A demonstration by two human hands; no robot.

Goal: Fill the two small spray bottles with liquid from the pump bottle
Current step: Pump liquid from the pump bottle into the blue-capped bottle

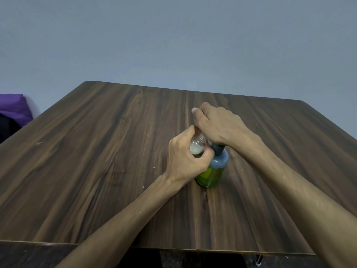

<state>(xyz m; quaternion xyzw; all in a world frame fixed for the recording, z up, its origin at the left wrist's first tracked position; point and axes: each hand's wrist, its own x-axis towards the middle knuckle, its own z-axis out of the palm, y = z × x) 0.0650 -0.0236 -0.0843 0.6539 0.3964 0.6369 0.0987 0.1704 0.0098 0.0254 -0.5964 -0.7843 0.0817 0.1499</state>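
A green pump bottle (214,171) with a dark neck stands near the middle of the wooden table (96,151). My right hand (218,124) lies over its pump head, which it hides. My left hand (183,161) grips a small clear spray bottle (197,146) with its cap off, held just left of the pump bottle's neck. The small bottle holds yellow-green liquid topped with white foam, and its threaded neck points up under my right hand's fingers. A second small bottle is not visible.
A purple cloth object (15,109) sits off the table's far left edge, against the grey wall. The table's front edge (173,248) is close to me.
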